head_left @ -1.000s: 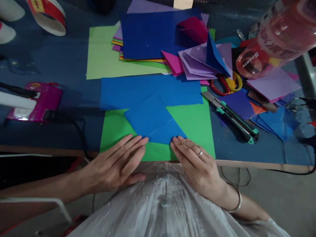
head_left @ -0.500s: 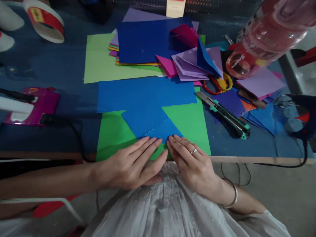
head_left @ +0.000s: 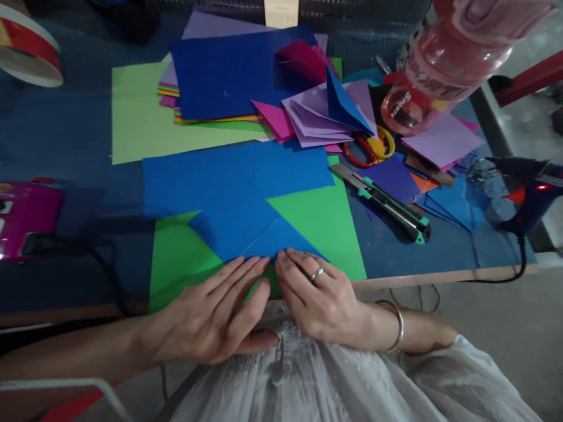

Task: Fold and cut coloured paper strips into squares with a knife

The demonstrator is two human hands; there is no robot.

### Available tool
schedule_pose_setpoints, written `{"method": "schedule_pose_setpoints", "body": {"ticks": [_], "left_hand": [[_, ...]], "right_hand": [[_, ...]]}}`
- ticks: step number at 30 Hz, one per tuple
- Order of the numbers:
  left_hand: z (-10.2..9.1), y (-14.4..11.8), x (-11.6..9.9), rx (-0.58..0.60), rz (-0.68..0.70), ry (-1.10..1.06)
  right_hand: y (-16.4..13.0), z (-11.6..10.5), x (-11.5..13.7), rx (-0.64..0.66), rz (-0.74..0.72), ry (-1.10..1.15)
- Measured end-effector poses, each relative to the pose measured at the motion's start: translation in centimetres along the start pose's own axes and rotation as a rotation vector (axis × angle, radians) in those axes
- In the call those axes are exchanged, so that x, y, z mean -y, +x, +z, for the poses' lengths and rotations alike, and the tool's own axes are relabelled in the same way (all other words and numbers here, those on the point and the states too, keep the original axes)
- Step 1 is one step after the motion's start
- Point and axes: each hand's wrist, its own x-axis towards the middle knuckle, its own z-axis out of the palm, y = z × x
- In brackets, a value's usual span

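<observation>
A blue sheet of paper point(head_left: 233, 184) lies across a green sheet point(head_left: 321, 220) at the table's near edge. Its near part is folded into a pointed shape, with a thin crease or flap edge running aslant. My left hand point(head_left: 215, 310) rests with outstretched fingers, their tips on the near edge of the folded paper. Close beside it, my right hand point(head_left: 316, 293), with a ring on one finger, presses its fingertips on the same edge, fingers laid nearly flat. The fingertips of both hands cover part of that edge.
Behind are stacked coloured sheets point(head_left: 237, 76) and folded lilac papers point(head_left: 325, 114). To the right lie a utility knife point(head_left: 382, 202) with its blade out, scissors point(head_left: 373, 146), a pink bottle point(head_left: 440, 70) and a glue gun point(head_left: 528, 193). A tape roll point(head_left: 30, 50) and purple device point(head_left: 30, 217) stand left.
The view has shifted, so most things on the table appear farther left. Both hands stay on the near edge of the blue paper, with little visible movement against it.
</observation>
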Motion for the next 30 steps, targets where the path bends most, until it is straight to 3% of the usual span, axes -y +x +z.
{"method": "schedule_pose_setpoints", "body": {"ticks": [16,22,30], "left_hand": [[-1.5,-4.6,1.2,0.142,-0.076,-0.121],[-1.3,-3.5,1.1,0.108,-0.07,-0.079],[-0.5,-3.9,0.8,-0.028,-0.134,-0.136]], "right_hand": [[-2.5,-2.3,-1.6,0.047,0.056,0.059],[-4.2,-3.4,-2.2,0.054,0.111,0.019],[-5.1,-3.5,-2.5,0.084,0.106,-0.056]]}}
